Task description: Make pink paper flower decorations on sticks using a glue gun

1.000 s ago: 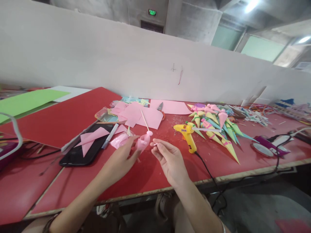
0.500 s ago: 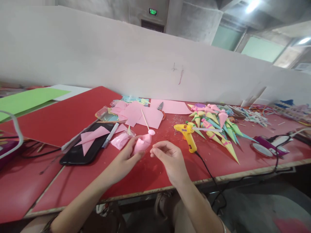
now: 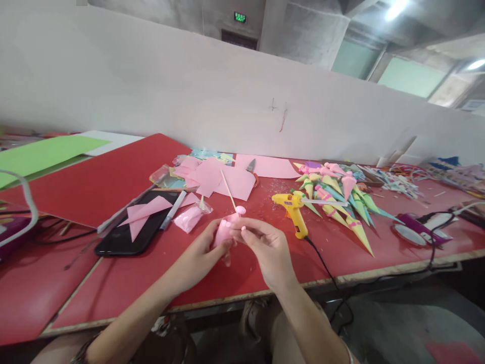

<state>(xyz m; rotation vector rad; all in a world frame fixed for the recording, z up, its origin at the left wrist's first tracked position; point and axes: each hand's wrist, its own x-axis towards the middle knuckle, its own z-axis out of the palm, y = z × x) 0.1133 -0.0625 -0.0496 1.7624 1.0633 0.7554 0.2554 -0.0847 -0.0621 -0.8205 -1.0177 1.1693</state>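
Red-topped table (image 3: 212, 280): one, beneath everything listed.
Large stiff red sheet (image 3: 109, 182): one, ten o'clock from my hands.
Overlapping pale-pink paper pieces (image 3: 237, 182): several, twelve o'clock.
Heap of yellow, blue and pink paper cones (image 3: 333, 192): two o'clock.
Shallow black tray (image 3: 129, 241): nine o'clock, crossed pink strips on it.
My left hand (image 3: 202, 253): fingers curled closed around the curved pink piece, at centre.
My right hand (image 3: 271, 247): thumb and forefinger pinched nearly together, gripping the tiny bead, just beside the left.
Yellow glue gun (image 3: 293, 210): one, two o'clock, nearer than the heap.
Curved pink piece (image 3: 222, 232): one, partly hidden by fingers.
Thin pale stick (image 3: 228, 189): one, twelve o'clock, its near end by a pink ball (image 3: 240, 210).
Tiny pink bead (image 3: 243, 228): one.
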